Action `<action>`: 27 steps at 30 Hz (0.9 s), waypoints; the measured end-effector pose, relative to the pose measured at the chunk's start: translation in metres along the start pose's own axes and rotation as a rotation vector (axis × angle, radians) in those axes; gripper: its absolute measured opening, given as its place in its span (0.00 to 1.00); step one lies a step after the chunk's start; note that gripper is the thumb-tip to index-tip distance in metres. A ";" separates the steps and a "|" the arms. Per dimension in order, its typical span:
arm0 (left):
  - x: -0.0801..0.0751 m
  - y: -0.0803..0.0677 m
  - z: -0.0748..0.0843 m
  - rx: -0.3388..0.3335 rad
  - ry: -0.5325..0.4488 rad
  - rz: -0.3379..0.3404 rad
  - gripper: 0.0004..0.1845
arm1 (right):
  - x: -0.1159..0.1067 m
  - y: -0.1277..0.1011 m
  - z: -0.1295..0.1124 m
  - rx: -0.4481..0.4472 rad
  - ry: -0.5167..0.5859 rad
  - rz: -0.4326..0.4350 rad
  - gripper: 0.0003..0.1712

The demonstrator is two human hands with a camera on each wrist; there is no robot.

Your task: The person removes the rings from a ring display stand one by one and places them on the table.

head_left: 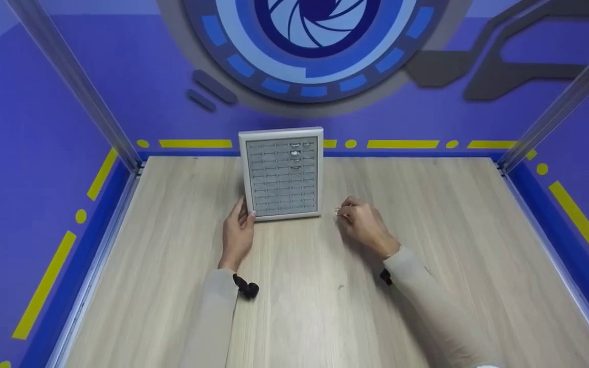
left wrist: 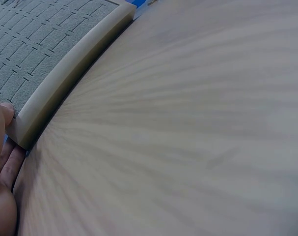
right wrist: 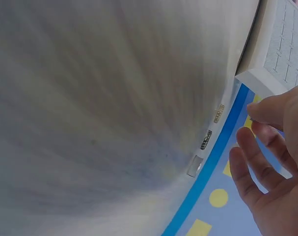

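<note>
left hand (head_left: 238, 231) steadying ring tray (head_left: 283, 174) at its 7 o'clock corner, fingers straight | right hand (head_left: 363, 225) apparently pinching a ring (head_left: 338, 211) beside it | few slots filled, most waiting

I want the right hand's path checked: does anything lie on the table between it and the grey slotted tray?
Nothing visible does. Only bare table separates the right hand from the tray.
</note>
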State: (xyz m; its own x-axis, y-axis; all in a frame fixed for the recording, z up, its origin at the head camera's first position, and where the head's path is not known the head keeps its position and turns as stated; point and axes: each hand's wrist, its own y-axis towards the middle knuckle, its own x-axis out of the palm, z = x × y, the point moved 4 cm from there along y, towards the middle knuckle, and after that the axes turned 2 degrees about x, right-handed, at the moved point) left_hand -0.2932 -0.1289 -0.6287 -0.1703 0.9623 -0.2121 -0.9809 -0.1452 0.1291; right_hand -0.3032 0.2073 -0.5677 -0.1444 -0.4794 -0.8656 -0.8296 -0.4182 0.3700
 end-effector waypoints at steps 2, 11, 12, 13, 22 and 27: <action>0.000 -0.001 0.000 0.001 0.000 0.000 0.35 | 0.002 -0.001 0.001 0.006 -0.005 -0.013 0.03; 0.000 -0.002 0.000 0.009 -0.002 0.003 0.34 | 0.009 -0.004 0.004 0.026 -0.028 -0.036 0.05; 0.000 -0.002 0.000 0.009 -0.004 0.003 0.34 | 0.009 -0.004 0.005 0.024 -0.028 -0.034 0.06; 0.000 -0.002 0.001 0.008 -0.002 0.004 0.33 | 0.010 -0.004 0.005 0.023 -0.028 -0.033 0.06; 0.001 0.001 0.002 0.017 -0.009 -0.002 0.33 | 0.010 -0.003 0.007 0.054 -0.004 -0.048 0.06; 0.000 0.002 0.000 0.019 -0.022 -0.003 0.34 | 0.010 -0.002 0.006 0.052 -0.007 -0.050 0.07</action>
State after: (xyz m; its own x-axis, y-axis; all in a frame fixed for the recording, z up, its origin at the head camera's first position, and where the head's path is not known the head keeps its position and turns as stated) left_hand -0.2948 -0.1290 -0.6283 -0.1654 0.9674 -0.1916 -0.9794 -0.1383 0.1471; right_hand -0.3064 0.2082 -0.5789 -0.1059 -0.4538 -0.8848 -0.8627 -0.4005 0.3087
